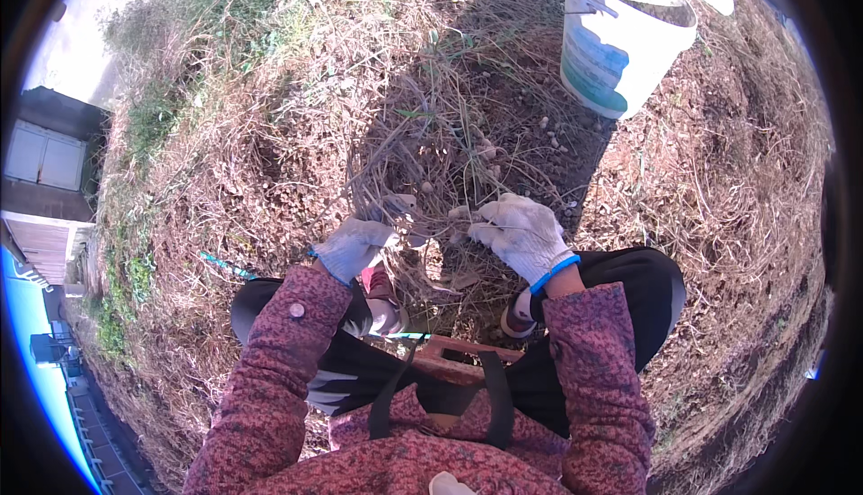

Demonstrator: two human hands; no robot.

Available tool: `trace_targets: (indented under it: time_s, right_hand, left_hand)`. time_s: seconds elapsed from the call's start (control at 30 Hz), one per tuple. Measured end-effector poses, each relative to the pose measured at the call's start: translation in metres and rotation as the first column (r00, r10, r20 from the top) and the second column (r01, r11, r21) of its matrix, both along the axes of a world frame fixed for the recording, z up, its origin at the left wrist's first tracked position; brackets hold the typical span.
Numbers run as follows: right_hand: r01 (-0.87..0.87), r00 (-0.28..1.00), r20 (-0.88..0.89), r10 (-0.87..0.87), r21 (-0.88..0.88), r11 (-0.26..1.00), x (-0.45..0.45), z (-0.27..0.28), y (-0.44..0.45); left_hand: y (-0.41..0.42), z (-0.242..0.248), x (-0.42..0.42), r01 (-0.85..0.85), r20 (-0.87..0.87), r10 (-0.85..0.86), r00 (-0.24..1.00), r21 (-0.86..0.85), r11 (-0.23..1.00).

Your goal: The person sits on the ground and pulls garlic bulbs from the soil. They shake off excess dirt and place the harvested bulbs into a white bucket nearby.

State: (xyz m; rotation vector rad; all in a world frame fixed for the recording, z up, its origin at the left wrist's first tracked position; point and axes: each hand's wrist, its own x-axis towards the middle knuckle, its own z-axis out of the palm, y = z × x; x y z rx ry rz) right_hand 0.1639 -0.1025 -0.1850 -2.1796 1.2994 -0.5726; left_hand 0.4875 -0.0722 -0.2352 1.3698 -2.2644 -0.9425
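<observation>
My left hand, in a white knitted glove with a blue cuff edge, grips a bunch of dry plant stems just in front of my knees. To its right, my right hand, gloved alike, has its fingertips closed around thin stems and what look like peanut pods. More pods hang or lie among the tangled stems ahead of my hands. The exact grip of the fingertips is partly hidden by gloves and straw.
A white plastic bucket with blue-green marking stands ahead on the right, a white lid-like piece at its top. Loose pods lie on shaded soil beside it. A reddish brick-like block sits between my legs. Buildings border the left.
</observation>
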Motion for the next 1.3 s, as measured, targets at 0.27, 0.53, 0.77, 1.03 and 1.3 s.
trace_targets:
  time_s: [0.27,0.53,0.77,1.03,1.3]
  right_hand:
    - [-0.156,0.72,0.504,-0.477,0.788,0.596,-0.019,0.024,-0.008]
    - [-0.077,0.825,0.406,-0.394,0.771,0.632,0.004,0.007,-0.01]
    - [0.043,0.966,0.221,-0.137,0.383,0.923,0.019,-0.011,0.002]
    - [0.25,0.958,0.054,-0.282,0.33,0.91,0.03,0.002,0.014]
    - [0.28,0.96,-0.136,-0.245,0.443,0.852,0.036,-0.003,0.018]
  left_hand:
    - [0.002,-0.009,-0.009,-0.234,-0.489,0.392,0.779,0.352,0.906]
    - [-0.006,0.033,-0.023,0.058,-0.104,-0.08,0.991,-0.197,0.979]
    - [0.002,0.048,-0.037,-0.049,-0.439,0.278,0.855,0.464,0.884]
    - [0.008,0.037,-0.055,0.119,-0.493,0.739,0.459,0.859,0.498]
    - [0.002,0.03,-0.063,0.001,-0.418,0.793,0.442,0.885,0.466]
